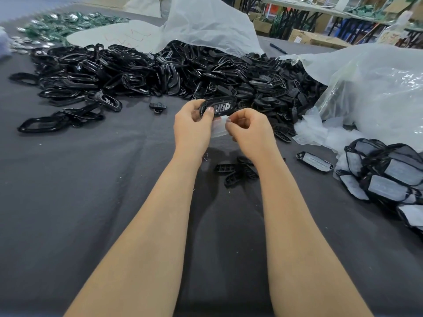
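Note:
My left hand (193, 124) grips a black key-fob shell (219, 106) by its left end, thumb on top, above the dark cloth. My right hand (250, 129) pinches the edge of a small clear plastic bag (219, 128) that hangs just under the shell. The two hands almost touch. A big heap of black frames (96, 72) and black button pads (258, 81) lies right behind them.
Bagged finished shells (384, 175) pile up at the right, beside loose clear bags (320, 131) and a large plastic sack (375, 88). A few black pads (238, 171) lie under my right wrist. Green circuit boards (66, 24) sit far left. A pen (278, 48) lies far back.

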Demonstrator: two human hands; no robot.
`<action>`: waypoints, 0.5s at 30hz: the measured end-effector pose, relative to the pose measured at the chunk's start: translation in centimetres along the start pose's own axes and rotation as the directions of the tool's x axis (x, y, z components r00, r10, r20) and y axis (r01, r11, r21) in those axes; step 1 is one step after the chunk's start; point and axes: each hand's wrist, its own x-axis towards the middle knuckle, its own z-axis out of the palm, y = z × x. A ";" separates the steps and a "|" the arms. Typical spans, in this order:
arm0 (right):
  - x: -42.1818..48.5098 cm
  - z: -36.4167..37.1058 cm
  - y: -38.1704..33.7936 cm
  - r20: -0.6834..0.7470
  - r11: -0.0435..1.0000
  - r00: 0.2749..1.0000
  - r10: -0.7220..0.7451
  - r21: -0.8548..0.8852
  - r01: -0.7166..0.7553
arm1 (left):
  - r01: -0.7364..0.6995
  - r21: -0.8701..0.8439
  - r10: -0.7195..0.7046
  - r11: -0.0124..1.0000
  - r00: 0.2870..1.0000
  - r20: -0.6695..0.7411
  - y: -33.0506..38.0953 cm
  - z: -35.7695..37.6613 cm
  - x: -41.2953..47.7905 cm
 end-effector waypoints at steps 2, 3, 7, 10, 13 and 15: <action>0.0 0.0 0.0 0.003 1.000 1.000 0.000 0.004 0.000 | 0.002 -0.006 -0.002 1.000 1.000 0.003 -0.1 0.0 0.0; 0.0 0.0 0.0 0.005 1.000 1.000 -0.002 0.006 0.002 | 0.002 -0.007 -0.002 1.000 1.000 0.002 0.0 0.1 0.0; -0.1 -0.3 -0.2 0.021 1.000 1.000 -0.024 0.010 0.023 | 0.025 0.018 -0.025 1.000 1.000 -0.012 -0.1 0.1 0.1; -0.2 -0.4 -0.4 0.027 0.999 0.999 -0.030 0.017 0.029 | 0.039 -0.013 -0.039 0.999 0.999 -0.019 -0.1 -0.1 0.2; -0.3 -0.5 -0.5 0.007 1.000 1.000 -0.012 0.001 0.012 | 0.056 -0.105 -0.056 0.993 0.998 0.000 0.1 0.0 0.0; -0.2 -0.6 -0.4 -0.022 1.000 1.000 0.003 0.002 -0.003 | 0.082 -0.181 -0.083 0.980 0.997 0.000 0.2 0.0 -0.1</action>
